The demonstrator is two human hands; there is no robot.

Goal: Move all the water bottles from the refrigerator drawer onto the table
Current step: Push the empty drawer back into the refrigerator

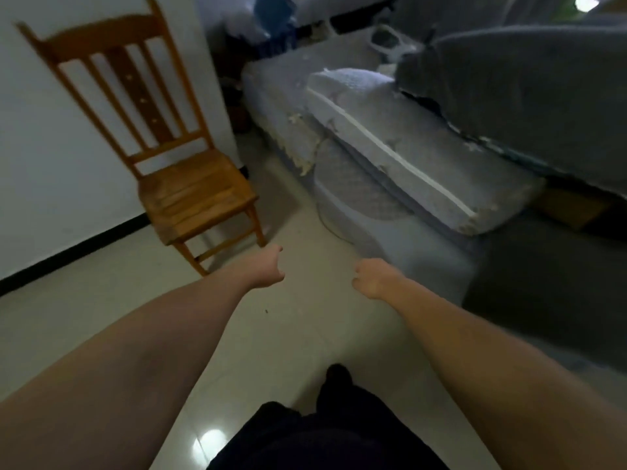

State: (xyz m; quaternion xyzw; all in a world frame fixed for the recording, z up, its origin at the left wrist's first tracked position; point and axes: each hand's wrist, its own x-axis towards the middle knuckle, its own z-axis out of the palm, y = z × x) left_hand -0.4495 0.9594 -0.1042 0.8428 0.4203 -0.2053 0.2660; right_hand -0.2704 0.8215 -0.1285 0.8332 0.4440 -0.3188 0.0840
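Head view shows both arms stretched forward and down over a pale glossy tile floor (298, 334); the left hand (269, 268) and right hand (371, 278) each hang with fingers loosely curled, holding nothing. No water bottle, refrigerator drawer or table appears anywhere in view, so where the task's things are cannot be told; the person is probably walking between them. To do this stretch well, I'd judge it best to keep both hands free and relaxed, pass through the gap between chair and sofa, and lift the gaze to find the refrigerator. A wooden chair (190, 195) — slatted back, plank seat, warm orange varnish — stands against the white wall (40, 164); to the right a worn grey sofa (509, 96) carries a long cushion (390, 144) with a white piped seam and frayed, peeling edges.
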